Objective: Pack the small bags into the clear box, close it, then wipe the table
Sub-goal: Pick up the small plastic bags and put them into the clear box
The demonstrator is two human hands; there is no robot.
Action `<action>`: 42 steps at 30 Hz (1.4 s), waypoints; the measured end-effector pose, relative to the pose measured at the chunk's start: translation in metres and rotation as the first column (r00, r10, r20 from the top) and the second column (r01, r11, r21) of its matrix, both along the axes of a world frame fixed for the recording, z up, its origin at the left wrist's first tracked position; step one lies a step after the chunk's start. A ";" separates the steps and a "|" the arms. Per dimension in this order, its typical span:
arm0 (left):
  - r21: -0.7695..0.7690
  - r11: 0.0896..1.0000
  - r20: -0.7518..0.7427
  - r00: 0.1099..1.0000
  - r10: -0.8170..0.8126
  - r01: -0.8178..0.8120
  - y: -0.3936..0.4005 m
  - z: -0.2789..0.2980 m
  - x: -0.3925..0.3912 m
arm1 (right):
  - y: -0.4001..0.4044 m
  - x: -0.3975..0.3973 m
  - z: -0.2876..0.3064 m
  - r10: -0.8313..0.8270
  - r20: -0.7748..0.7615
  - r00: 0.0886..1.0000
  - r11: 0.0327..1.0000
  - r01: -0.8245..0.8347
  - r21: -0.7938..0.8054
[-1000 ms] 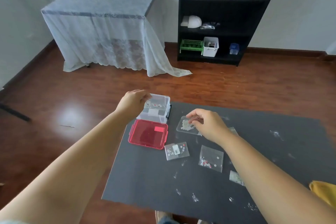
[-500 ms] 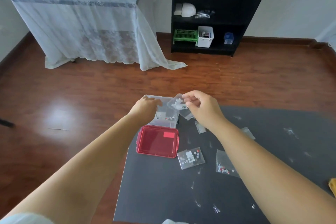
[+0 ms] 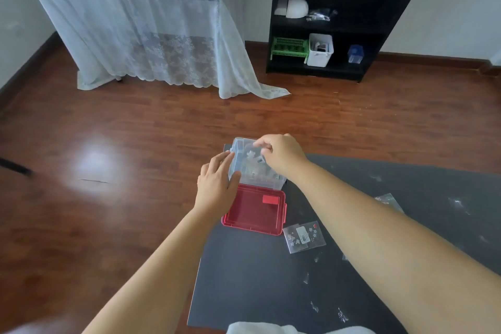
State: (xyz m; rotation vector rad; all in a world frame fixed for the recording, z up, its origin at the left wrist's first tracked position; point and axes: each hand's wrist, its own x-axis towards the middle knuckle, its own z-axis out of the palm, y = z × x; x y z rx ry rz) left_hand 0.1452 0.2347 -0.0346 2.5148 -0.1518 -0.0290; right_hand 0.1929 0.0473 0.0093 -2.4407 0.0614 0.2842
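Observation:
The clear box (image 3: 241,149) stands at the far left corner of the dark table (image 3: 257,274), its red lid (image 3: 253,211) folded open toward me. My left hand (image 3: 217,184) lies flat against the box's left wall. My right hand (image 3: 282,153) reaches over the box and pinches a small clear bag (image 3: 252,156) inside it. Another small bag (image 3: 303,236) with white flowers lies on the table right of the lid. A further bag (image 3: 389,199) shows beyond my right forearm.
White specks and scraps (image 3: 314,306) are scattered over the table. A white cloth (image 3: 260,328) peeks in at the bottom edge. Beyond the table is wooden floor, a lace-draped table (image 3: 151,35) and a black shelf unit (image 3: 339,16).
My right hand carried the small bag from the table up and over into the clear box. My left hand slid from the box's top to its left wall. The camera tilted down.

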 end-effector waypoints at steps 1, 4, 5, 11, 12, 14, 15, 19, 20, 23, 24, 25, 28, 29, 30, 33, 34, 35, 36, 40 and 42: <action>0.010 1.000 0.000 1.000 -0.011 0.011 0.002 -0.001 0.000 | 0.002 0.001 -0.006 0.023 -0.053 0.998 0.998 -0.026 -0.060; 0.039 0.999 -0.004 1.000 -0.021 0.021 0.004 -0.001 0.000 | 0.011 0.003 -0.016 0.050 -0.121 0.991 0.973 -0.076 -0.216; 0.044 0.999 -0.011 1.000 -0.017 0.017 0.004 0.000 0.001 | 0.013 0.003 -0.017 0.075 -0.115 0.991 0.959 -0.103 -0.264; -0.006 1.000 0.029 0.999 0.031 -0.031 -0.003 0.010 -0.010 | 0.005 -0.013 -0.012 0.150 0.046 0.988 0.955 -0.133 -0.266; -0.028 0.999 0.060 0.998 0.024 -0.023 -0.006 0.013 -0.014 | -0.001 -0.019 -0.008 0.131 0.115 0.985 0.970 -0.103 -0.221; -0.041 0.999 0.129 0.992 -0.016 0.021 -0.014 0.019 -0.025 | -0.018 -0.034 -0.001 0.080 0.223 0.972 0.989 -0.048 -0.142; -0.029 0.998 0.168 0.984 -0.055 0.061 -0.019 0.021 -0.031 | -0.031 -0.043 0.000 0.054 0.247 0.968 0.994 -0.027 -0.110; 0.036 0.947 0.248 0.915 -0.317 0.318 -0.045 0.019 -0.064 | -0.091 -0.092 -0.004 -0.067 0.143 0.987 0.998 0.064 0.026; 0.075 0.923 0.224 0.896 -0.384 0.377 -0.053 0.016 -0.072 | -0.106 -0.105 -0.006 -0.096 0.089 0.991 0.995 0.094 0.028; 0.236 0.830 -0.020 0.856 -0.517 0.506 -0.075 0.003 -0.091 | -0.146 -0.142 -0.018 -0.173 -0.083 0.981 0.985 0.173 -0.005; 0.281 0.798 -0.110 0.844 -0.525 0.533 -0.081 -0.002 -0.095 | -0.157 -0.153 -0.022 -0.182 -0.131 0.975 0.983 0.181 -0.022; 0.323 0.772 -0.169 0.836 -0.522 0.547 -0.086 -0.006 -0.097 | -0.166 -0.164 -0.025 -0.180 -0.169 0.969 0.984 0.175 -0.042; 0.429 0.713 -0.229 0.831 -0.508 0.554 -0.096 -0.012 -0.099 | -0.180 -0.186 -0.035 -0.119 -0.222 0.968 0.987 0.091 -0.133; 0.451 0.705 -0.228 0.834 -0.502 0.548 -0.099 -0.012 -0.099 | -0.182 -0.190 -0.037 -0.091 -0.232 0.968 0.983 0.051 -0.176; 0.467 0.701 -0.226 0.839 -0.496 0.540 -0.101 -0.012 -0.098 | -0.182 -0.193 -0.038 -0.071 -0.246 0.967 0.977 0.018 -0.214; 0.484 0.710 -0.227 0.857 -0.463 0.511 -0.109 -0.011 -0.097 | -0.178 -0.200 -0.042 -0.038 -0.259 0.965 0.956 -0.040 -0.289; 0.478 0.724 -0.235 0.866 -0.440 0.498 -0.112 -0.010 -0.097 | -0.178 -0.201 -0.043 -0.031 -0.257 0.966 0.953 -0.049 -0.299; 0.469 0.742 -0.248 0.878 -0.410 0.479 -0.114 -0.010 -0.097 | -0.177 -0.202 -0.044 -0.027 -0.255 0.967 0.951 -0.054 -0.305; 0.460 0.760 -0.261 0.889 -0.377 0.458 -0.117 -0.009 -0.098 | -0.177 -0.203 -0.044 -0.021 -0.254 0.967 0.948 -0.061 -0.311; 0.438 0.796 -0.310 0.901 -0.303 0.418 -0.124 -0.006 -0.097 | -0.177 -0.199 -0.040 0.021 -0.264 0.964 0.943 -0.107 -0.314; 0.418 0.798 -0.322 0.892 -0.316 0.433 -0.125 -0.005 -0.097 | -0.178 -0.199 -0.040 0.033 -0.265 0.964 0.957 -0.107 -0.270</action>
